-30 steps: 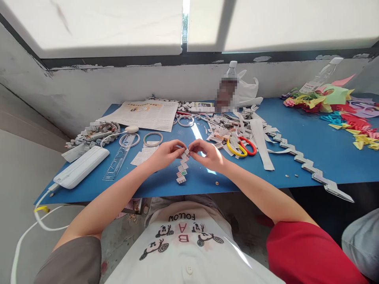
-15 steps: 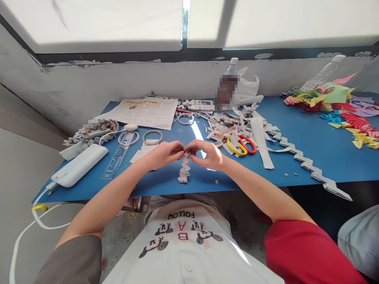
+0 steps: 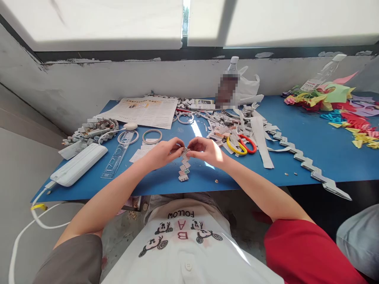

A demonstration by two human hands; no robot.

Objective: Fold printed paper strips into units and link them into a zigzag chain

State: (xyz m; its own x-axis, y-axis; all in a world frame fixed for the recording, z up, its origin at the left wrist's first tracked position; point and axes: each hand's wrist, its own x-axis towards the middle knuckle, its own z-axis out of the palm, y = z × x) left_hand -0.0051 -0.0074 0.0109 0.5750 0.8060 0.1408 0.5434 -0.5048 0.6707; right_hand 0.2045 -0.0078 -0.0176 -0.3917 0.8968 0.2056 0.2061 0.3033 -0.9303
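Two hands meet over one short paper chain (image 3: 184, 169) folded from newsprint. We see its top link pinched between the fingertips of the left hand (image 3: 162, 153) and the right hand (image 3: 207, 152), each closed on it from its own side, thumbs nearly touching. Everything else of the chain lies below the grip: it drops in a zigzag toward the near edge of the blue table (image 3: 325, 146), and we cannot tell whether its lowest link rests on the surface.

Just beyond the left hand we find small paper slips (image 3: 142, 154), two tape rings (image 3: 152, 137) and a clear ruler (image 3: 117, 156). A white box (image 3: 78, 165) with a cable lies farther left. Beyond the right hand sit scissors (image 3: 241, 145) with yellow and red handles, at the edge of a heap of cut newsprint strips (image 3: 227, 124). A newspaper (image 3: 145, 111) lies flat at the back. Well to the right, a long folded chain (image 3: 308, 167) runs toward the table's edge, and coloured paper pieces (image 3: 349, 114) pile up in the far corner.
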